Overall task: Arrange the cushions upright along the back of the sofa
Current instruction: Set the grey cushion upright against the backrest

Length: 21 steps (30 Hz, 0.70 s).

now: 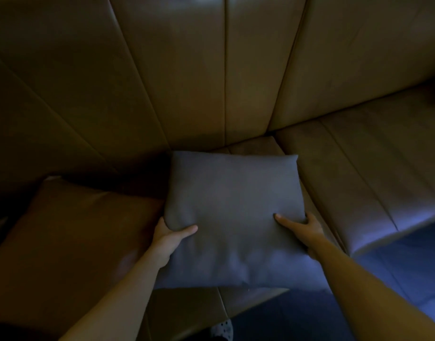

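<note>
A square grey cushion (232, 207) lies tilted over the seat of a tan leather sofa (359, 168), its far edge close to the paneled sofa back (186, 77). My left hand (171, 238) grips the cushion's left side, thumb on top. On the opposite side my right hand (301, 231) holds the edge, with the thumb pressed into the fabric. A brown leather cushion (71, 242) rests flat on the seat to the left, touching the grey one.
The room is dim. The seat runs off to the right, ending at a front edge (388, 239) above a dark bluish floor (396, 279). A slipper or foot (222, 329) shows at the bottom below the seat.
</note>
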Motion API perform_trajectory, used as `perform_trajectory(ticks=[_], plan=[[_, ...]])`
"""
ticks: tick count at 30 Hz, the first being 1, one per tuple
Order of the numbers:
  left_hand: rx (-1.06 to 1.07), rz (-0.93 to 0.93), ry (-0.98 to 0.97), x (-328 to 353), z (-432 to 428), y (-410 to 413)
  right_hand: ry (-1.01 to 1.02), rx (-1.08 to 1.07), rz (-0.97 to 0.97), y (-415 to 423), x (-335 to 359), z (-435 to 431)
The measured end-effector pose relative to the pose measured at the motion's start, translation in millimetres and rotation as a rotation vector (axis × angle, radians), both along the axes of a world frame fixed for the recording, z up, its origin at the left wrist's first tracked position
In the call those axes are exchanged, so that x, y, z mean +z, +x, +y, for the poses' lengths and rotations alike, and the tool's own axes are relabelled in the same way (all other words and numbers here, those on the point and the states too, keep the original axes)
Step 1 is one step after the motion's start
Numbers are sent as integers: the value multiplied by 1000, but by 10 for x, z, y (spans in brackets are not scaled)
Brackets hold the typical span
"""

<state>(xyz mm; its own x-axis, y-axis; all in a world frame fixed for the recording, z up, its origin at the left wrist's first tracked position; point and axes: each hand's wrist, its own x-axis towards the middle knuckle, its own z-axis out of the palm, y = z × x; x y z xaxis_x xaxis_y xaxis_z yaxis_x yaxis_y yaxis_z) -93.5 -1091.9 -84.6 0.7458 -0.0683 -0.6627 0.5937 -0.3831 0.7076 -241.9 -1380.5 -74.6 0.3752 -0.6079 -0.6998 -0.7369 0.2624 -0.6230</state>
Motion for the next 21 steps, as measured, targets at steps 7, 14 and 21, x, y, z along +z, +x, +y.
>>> perform_trajectory(ticks=[7, 14, 21], plan=[[18, -49, -10, 21, -103, 173, -60, 69, -90, 303, 135, -216], [-121, 93, -1, -96, -129, 146, -100, 154, -31, 235, -70, -158], [-122, 91, 0, 113, -105, 368, -109, 23, -73, 304, 32, -80]])
